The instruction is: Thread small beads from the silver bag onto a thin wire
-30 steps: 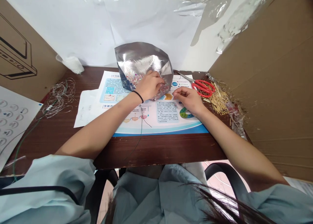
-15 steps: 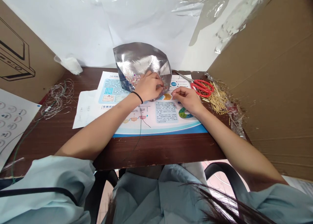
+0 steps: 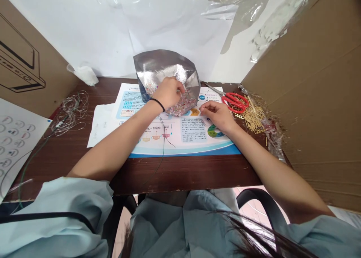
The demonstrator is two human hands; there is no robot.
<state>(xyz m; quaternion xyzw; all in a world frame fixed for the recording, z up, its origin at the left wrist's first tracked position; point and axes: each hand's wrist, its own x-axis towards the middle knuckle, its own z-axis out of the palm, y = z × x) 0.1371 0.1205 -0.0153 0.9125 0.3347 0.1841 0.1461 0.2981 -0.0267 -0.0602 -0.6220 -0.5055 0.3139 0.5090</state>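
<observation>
A silver foil bag [image 3: 166, 58] stands open near the back of the table, with many small pinkish beads [image 3: 184, 103] in it. Over the beads, inside the bag's mouth, is my left hand [image 3: 169, 92], its fingers curled together; anything between them is too small to make out. My right hand [image 3: 216, 113] rests on the printed sheet [image 3: 193, 130] just right of the bag, thumb and forefinger pinched, and what they hold, if anything, cannot be seen. A thin dark thread [image 3: 164, 149] hangs down below my left wrist and crosses the sheet.
Red-handled scissors [image 3: 235, 102] lie right of the bag, beside a heap of gold-coloured sticks [image 3: 254, 117]. Tangled clear line [image 3: 72, 113] lies at the left. Cardboard walls [image 3: 318, 100] flank the dark brown table [image 3: 186, 173]. A white crumpled thing [image 3: 87, 74] sits back left.
My left hand has lifted slightly and drawn its fingers together above the beads, so more of them show. My right hand keeps its pinch in nearly the same place. The view has shifted slightly.
</observation>
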